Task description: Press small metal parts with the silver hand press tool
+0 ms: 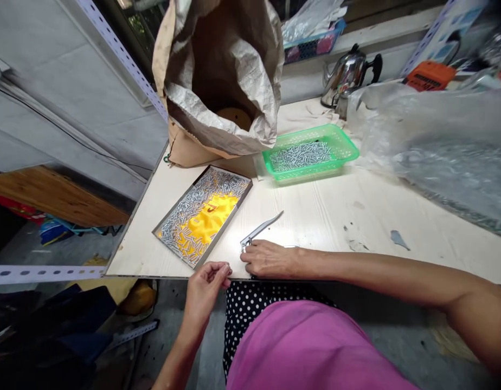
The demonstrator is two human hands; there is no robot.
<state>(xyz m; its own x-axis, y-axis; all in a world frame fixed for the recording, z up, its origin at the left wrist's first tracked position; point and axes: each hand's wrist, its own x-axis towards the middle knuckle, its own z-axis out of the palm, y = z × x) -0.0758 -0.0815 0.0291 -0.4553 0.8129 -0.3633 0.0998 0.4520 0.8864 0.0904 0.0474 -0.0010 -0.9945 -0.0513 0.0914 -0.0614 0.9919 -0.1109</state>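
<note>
At the table's front edge my left hand (207, 279) is closed in a pinch, thumb against forefinger; whatever is between the tips is too small to name. Just right of it, my right hand (273, 259) rests on the tabletop, its fingers curled around the near end of a silver metal tool with a long curved lever (263, 226). The hand hides part of that tool. Behind my left hand, a shallow rectangular tray (224, 232) lies at an angle, holding many small silver metal pins (181, 208) spread over a bright yellow bottom.
A green plastic basket (301, 174) with more metal pins stands farther back. Left of it is a large open paper sack (218, 143). A clear plastic bag (445, 135) covers the right side. A metal kettle (346, 73) and an orange box (430, 75) are at the back.
</note>
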